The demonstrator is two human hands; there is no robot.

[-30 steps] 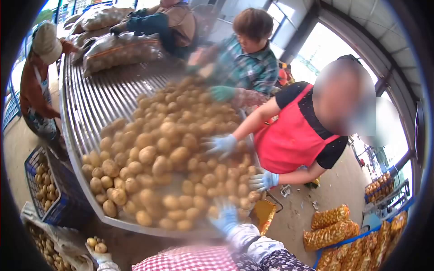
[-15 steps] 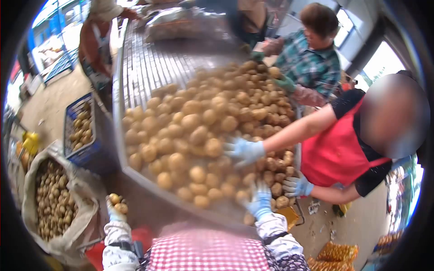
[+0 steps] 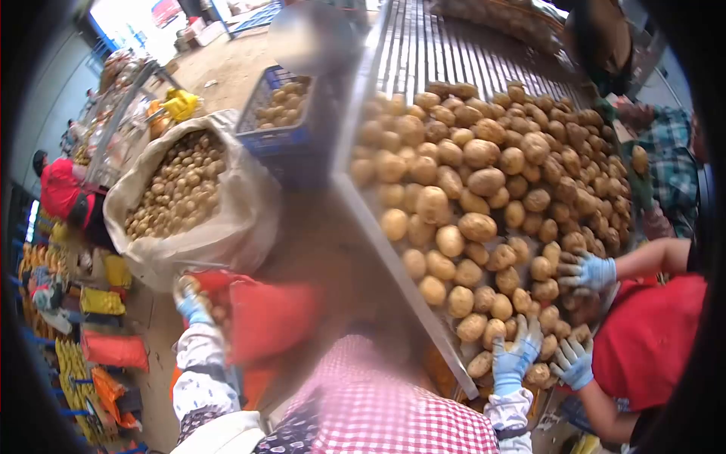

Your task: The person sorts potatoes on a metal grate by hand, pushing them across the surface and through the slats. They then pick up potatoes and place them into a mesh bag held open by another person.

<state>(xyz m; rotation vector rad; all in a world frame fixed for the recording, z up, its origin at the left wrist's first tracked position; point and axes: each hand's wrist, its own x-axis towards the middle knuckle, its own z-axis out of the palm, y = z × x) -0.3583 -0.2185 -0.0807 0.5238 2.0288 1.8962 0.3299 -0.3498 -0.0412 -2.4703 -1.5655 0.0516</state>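
Observation:
My left hand (image 3: 193, 301), in a blue and white glove, is at the mouth of a red sack (image 3: 268, 314) on the left. Its fingers curl around what looks like a small potato (image 3: 189, 284); blur hides detail. A few more potatoes (image 3: 220, 312) show inside the sack. My right hand (image 3: 519, 352), gloved alike, lies with fingers spread on the potatoes (image 3: 478, 227) near the front corner of the metal sorting table (image 3: 404, 276). Close beside it are a co-worker's two gloved hands (image 3: 587, 271), also on the potatoes.
An open white sack (image 3: 253, 219) full of small potatoes stands at left. Behind it is a blue crate (image 3: 272, 138) with potatoes. A co-worker in a red apron (image 3: 649, 340) stands at right, another in a checked shirt (image 3: 671, 178) beyond. Filled bags (image 3: 115, 349) lie far left.
My view has swung left. My left hand has moved from beside the table, where it held small potatoes, to the red sack. My right hand remains on the potatoes by the table's front corner.

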